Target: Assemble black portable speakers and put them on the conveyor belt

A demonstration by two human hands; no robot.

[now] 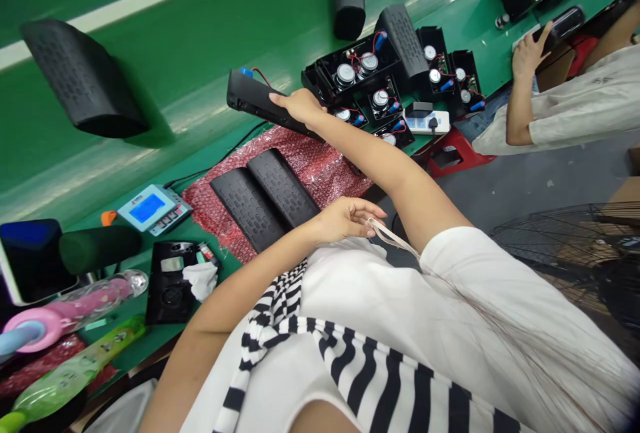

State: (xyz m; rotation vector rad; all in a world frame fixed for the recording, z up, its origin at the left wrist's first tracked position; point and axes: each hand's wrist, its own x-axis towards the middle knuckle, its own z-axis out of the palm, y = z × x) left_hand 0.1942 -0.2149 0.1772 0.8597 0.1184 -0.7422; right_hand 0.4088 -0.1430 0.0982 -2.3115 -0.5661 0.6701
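Observation:
My right hand (pixel 300 109) stretches over the bench, its fingers wrapped round one end of a long black speaker housing (pixel 260 98). A red wire and a small blue part show at the housing's far edge. Close to my white shirt, my left hand (pixel 347 219) pinches a thin pale strap (pixel 393 239) that runs back toward my right sleeve. Beyond the left hand, two black patterned speaker covers (pixel 265 199) lie side by side on red bubble wrap (pixel 330 169). Near the right hand stand several open speaker housings (pixel 350 73) with round drivers and red wires.
A blue-screened device (pixel 153 208), a pink tumbler (pixel 85 299) and a green bottle (pixel 75 369) are at left. More speakers (pixel 83 76) stand on the green surface. A power strip (pixel 427 123) lies right of the housings. Another person's hand (pixel 530 53) holds a black object. A fan (pixel 600 266) is at right.

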